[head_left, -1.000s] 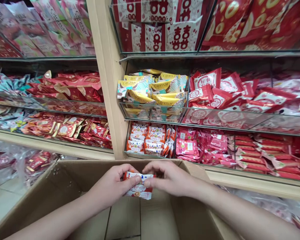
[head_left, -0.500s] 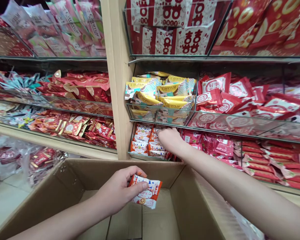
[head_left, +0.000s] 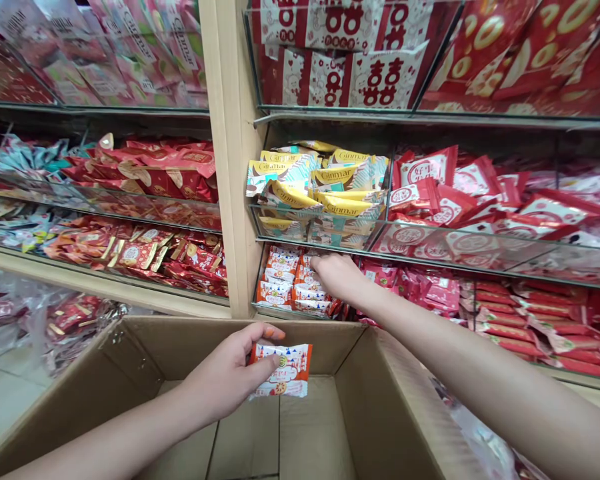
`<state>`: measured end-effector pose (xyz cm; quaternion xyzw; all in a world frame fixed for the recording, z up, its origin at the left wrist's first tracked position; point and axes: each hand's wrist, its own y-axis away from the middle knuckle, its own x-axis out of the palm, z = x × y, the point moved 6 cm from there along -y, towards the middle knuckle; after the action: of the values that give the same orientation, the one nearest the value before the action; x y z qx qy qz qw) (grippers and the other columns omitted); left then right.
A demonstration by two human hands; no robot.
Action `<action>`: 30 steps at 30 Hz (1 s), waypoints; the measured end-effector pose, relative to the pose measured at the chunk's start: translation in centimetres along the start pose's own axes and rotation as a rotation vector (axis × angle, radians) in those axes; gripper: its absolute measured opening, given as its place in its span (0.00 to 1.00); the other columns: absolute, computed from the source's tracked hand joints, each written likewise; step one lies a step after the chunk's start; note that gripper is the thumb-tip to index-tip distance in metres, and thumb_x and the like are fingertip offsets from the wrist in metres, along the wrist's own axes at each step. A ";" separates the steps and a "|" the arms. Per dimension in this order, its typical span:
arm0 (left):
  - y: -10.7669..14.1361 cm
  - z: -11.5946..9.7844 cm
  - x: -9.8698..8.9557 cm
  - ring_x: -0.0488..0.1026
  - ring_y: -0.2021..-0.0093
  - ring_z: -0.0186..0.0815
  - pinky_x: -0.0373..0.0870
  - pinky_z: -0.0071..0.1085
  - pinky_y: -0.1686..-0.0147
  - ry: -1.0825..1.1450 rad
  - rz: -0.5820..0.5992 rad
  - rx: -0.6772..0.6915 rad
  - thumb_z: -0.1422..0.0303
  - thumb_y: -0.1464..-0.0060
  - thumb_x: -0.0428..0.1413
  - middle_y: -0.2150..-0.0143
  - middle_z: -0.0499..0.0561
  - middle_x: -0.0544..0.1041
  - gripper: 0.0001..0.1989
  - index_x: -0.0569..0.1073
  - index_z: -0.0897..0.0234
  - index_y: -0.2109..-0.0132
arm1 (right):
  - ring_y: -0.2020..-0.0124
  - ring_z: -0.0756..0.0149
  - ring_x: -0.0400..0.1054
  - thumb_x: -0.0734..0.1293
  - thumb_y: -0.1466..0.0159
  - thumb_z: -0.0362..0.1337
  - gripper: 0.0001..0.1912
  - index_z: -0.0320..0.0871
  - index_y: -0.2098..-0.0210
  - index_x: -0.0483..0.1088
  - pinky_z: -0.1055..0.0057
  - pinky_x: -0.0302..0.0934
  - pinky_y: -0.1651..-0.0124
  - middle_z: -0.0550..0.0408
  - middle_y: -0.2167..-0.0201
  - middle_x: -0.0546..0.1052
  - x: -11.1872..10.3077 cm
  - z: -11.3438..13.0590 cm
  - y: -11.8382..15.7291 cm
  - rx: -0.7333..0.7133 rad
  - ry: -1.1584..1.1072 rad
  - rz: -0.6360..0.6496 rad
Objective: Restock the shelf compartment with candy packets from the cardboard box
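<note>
Above the open cardboard box [head_left: 325, 328], my left hand [head_left: 237, 367] pinches a small orange and white snack packet [head_left: 286, 373] between thumb and fingers, its printed face toward me. My right hand [head_left: 339, 275] reaches into the lower shelf bin, over matching snack packets [head_left: 277, 283] laid in rows. Its fingers are curled in at the back of the rows, and their tips are hidden, so I cannot make out what they hold. The bottom of the box shows bare cardboard flaps.
Yellow Ginmar packets [head_left: 337, 177] fill the bin above my right hand, behind a clear shelf lip [head_left: 320, 230]. Pink packets [head_left: 430, 287] lie to the right. A wooden post [head_left: 233, 167] divides the shelves. Plastic-bagged sweets [head_left: 75, 320] lie left of the box.
My left hand has tilted the packet more level and shifted slightly up and left. My right hand stays in the lower bin, its fingers slightly changed. The whole view has shifted a little.
</note>
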<state>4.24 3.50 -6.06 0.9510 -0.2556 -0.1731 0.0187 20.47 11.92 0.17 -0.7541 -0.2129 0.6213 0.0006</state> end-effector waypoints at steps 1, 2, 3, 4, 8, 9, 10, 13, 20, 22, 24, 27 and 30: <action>0.0 0.0 -0.2 0.66 0.74 0.31 0.62 0.28 0.72 0.010 -0.016 0.009 0.61 0.52 0.54 0.72 0.43 0.69 0.18 0.63 0.64 0.55 | 0.61 0.60 0.67 0.55 0.39 0.27 0.11 0.38 0.62 0.67 0.70 0.56 0.61 0.45 0.65 0.74 -0.2 0.1 0.3 -0.012 0.007 -0.011; -0.1 0.0 -0.4 0.67 0.73 0.31 0.62 0.28 0.72 0.020 -0.032 0.015 0.61 0.52 0.54 0.72 0.43 0.70 0.18 0.63 0.64 0.55 | 0.61 0.59 0.66 0.55 0.39 0.27 0.11 0.37 0.64 0.67 0.69 0.55 0.60 0.44 0.65 0.73 -0.4 0.3 0.7 -0.029 0.014 -0.036; -0.1 0.1 -0.5 0.67 0.73 0.31 0.63 0.28 0.72 0.030 -0.044 0.019 0.60 0.52 0.54 0.72 0.43 0.70 0.19 0.63 0.64 0.54 | 0.60 0.59 0.66 0.55 0.38 0.28 0.10 0.36 0.65 0.68 0.67 0.55 0.59 0.44 0.66 0.73 -0.7 0.7 1.3 -0.056 0.015 -0.072; -0.1 0.1 -0.6 0.68 0.72 0.32 0.63 0.28 0.71 0.036 -0.051 0.022 0.60 0.52 0.54 0.72 0.44 0.70 0.20 0.62 0.63 0.54 | 0.60 0.59 0.65 0.55 0.38 0.29 0.10 0.36 0.67 0.68 0.67 0.54 0.58 0.43 0.67 0.72 -1.1 1.2 2.0 -0.091 -0.002 -0.116; -0.3 0.0 -0.8 0.69 0.71 0.32 0.64 0.29 0.70 0.057 -0.072 0.048 0.60 0.52 0.56 0.71 0.45 0.72 0.20 0.63 0.64 0.54 | 0.61 0.64 0.64 0.56 0.35 0.37 0.11 0.39 0.62 0.66 0.70 0.57 0.58 0.49 0.65 0.71 -2.5 4.1 6.5 -0.274 -0.387 -0.172; -0.4 0.0 -0.7 0.69 0.70 0.32 0.65 0.29 0.69 0.090 -0.066 0.061 0.60 0.52 0.56 0.69 0.45 0.72 0.20 0.63 0.64 0.54 | 0.60 0.65 0.64 0.58 0.36 0.38 0.11 0.39 0.58 0.64 0.71 0.57 0.58 0.49 0.63 0.71 -2.6 4.8 7.5 -0.297 -0.508 -0.148; -0.4 -0.2 -0.7 0.70 0.68 0.33 0.66 0.29 0.68 0.127 -0.059 0.078 0.60 0.53 0.56 0.67 0.46 0.73 0.20 0.63 0.64 0.55 | 0.59 0.66 0.64 0.60 0.38 0.39 0.14 0.39 0.54 0.62 0.72 0.58 0.57 0.49 0.59 0.70 -2.7 5.3 8.4 -0.306 -0.603 -0.126; -0.6 -0.5 -0.6 0.70 0.63 0.33 0.67 0.29 0.63 0.228 -0.073 0.116 0.61 0.53 0.58 0.60 0.48 0.72 0.18 0.65 0.63 0.57 | 0.53 0.65 0.62 0.64 0.41 0.37 0.18 0.40 0.52 0.59 0.70 0.58 0.53 0.46 0.53 0.66 -3.0 6.3 9.9 -0.355 -0.726 -0.115; 0.0 -0.7 -0.7 0.72 0.64 0.32 0.67 0.28 0.64 0.332 -0.138 0.077 0.62 0.54 0.59 0.62 0.45 0.74 0.19 0.65 0.60 0.55 | 0.49 0.63 0.56 0.63 0.40 0.34 0.13 0.41 0.56 0.62 0.66 0.55 0.50 0.46 0.51 0.64 -3.0 7.5 10.1 -0.521 -0.637 -0.116; 0.3 -0.6 -0.8 0.72 0.67 0.33 0.66 0.27 0.70 0.326 -0.186 0.016 0.60 0.55 0.58 0.66 0.46 0.75 0.23 0.63 0.60 0.52 | 0.53 0.63 0.58 0.62 0.41 0.33 0.10 0.41 0.58 0.62 0.66 0.56 0.52 0.47 0.55 0.67 -3.0 7.5 9.9 -0.538 -0.610 -0.156; 0.5 -0.5 -1.0 0.73 0.67 0.34 0.65 0.27 0.73 0.327 -0.230 -0.043 0.57 0.54 0.57 0.66 0.47 0.75 0.26 0.60 0.60 0.49 | 0.55 0.62 0.59 0.61 0.41 0.33 0.08 0.40 0.60 0.62 0.65 0.57 0.53 0.46 0.57 0.68 -2.9 7.0 9.2 -0.499 -0.555 -0.258; 0.7 -0.5 -1.2 0.74 0.66 0.34 0.64 0.27 0.72 0.323 -0.232 -0.088 0.57 0.52 0.55 0.58 0.51 0.73 0.25 0.58 0.59 0.48 | 0.59 0.59 0.61 0.58 0.38 0.37 0.08 0.38 0.62 0.61 0.64 0.57 0.57 0.44 0.60 0.68 -2.3 5.5 7.1 -0.294 -0.353 -0.396; 0.7 -0.4 -1.1 0.73 0.68 0.32 0.63 0.27 0.71 0.269 -0.191 -0.089 0.60 0.50 0.53 0.58 0.51 0.73 0.21 0.60 0.61 0.50 | 0.63 0.58 0.63 0.54 0.36 0.39 0.11 0.38 0.62 0.61 0.64 0.57 0.61 0.45 0.64 0.68 -1.2 4.4 4.2 -0.103 -0.090 -0.348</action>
<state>3.12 3.42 -5.27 0.9837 -0.1516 -0.0565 0.0781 17.51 6.56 -0.84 -0.6764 -0.3716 0.6331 0.0600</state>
